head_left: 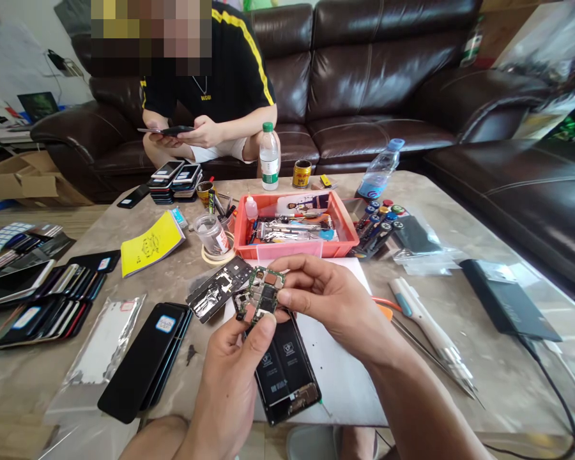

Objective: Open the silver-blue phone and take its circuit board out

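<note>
Between my two hands is a phone circuit board (263,291), green with metal shields, held above an opened phone (287,367). My left hand (237,364) pinches the board's lower end, thumb on top. At its upper right edge, my right hand (323,294) grips it with thumb and fingers. The opened phone lies on a white sheet (349,383), its black battery showing; its top end is hidden behind the board and my hands. Just left of the board rests a black phone cover plate (218,287) with silver patches.
Behind my hands stands a red tool tray (294,252). Stacked phones (144,358) lie at left, near a yellow booklet (151,243). An electric screwdriver (431,332) and a dark cabled box (508,300) lie at right. Another person (211,96) sits opposite, holding a device.
</note>
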{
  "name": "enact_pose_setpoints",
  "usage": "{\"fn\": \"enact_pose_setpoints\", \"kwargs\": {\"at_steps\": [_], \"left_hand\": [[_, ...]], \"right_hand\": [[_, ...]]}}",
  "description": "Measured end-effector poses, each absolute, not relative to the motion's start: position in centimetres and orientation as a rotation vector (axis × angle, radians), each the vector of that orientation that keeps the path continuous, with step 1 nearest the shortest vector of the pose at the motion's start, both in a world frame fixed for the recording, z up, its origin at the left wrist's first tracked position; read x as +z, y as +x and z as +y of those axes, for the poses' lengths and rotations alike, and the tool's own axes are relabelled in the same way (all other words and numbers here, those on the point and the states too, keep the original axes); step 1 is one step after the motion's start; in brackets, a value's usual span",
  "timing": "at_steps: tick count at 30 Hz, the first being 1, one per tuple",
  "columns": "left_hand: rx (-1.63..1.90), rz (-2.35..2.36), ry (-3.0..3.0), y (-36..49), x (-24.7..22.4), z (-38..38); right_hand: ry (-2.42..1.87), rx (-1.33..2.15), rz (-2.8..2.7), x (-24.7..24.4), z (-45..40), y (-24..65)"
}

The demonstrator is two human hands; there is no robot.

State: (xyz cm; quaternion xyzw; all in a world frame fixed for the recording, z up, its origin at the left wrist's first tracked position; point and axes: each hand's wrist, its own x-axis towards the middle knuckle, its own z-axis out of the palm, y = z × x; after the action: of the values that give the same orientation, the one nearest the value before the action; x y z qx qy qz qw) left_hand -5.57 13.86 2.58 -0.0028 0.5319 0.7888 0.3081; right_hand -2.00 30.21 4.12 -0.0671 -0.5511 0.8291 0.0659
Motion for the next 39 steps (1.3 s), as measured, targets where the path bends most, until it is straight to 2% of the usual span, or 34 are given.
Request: {"fn": "enact_pose_setpoints", "kwargs": {"at_steps": [7, 14, 22, 30, 39], "left_hand": [[2.163, 1.539, -0.011, -6.9, 2.7, 13.7], [2.113, 1.543, 0.049, -7.5, 3.1, 13.4], [2.175, 1.459, 0.062, -7.7, 3.2, 13.4], [2.182, 1.393, 0.039, -7.4, 3.2, 13.5], [2.209, 1.502, 0.092, -7.5, 2.7, 13.4]], "right_hand": [[-0.237, 2.290, -1.966, 4.5, 29.9, -1.6], [-0.397, 2.292, -2.025, 4.9, 30.0, -1.9], [-0.377, 2.474, -1.881, 4.2, 29.7, -2.1], [-0.418, 2.317, -1.675, 4.3, 28.1, -2.9], [-0.438, 2.379, -1.591, 4.4, 27.9, -2.9]]}}
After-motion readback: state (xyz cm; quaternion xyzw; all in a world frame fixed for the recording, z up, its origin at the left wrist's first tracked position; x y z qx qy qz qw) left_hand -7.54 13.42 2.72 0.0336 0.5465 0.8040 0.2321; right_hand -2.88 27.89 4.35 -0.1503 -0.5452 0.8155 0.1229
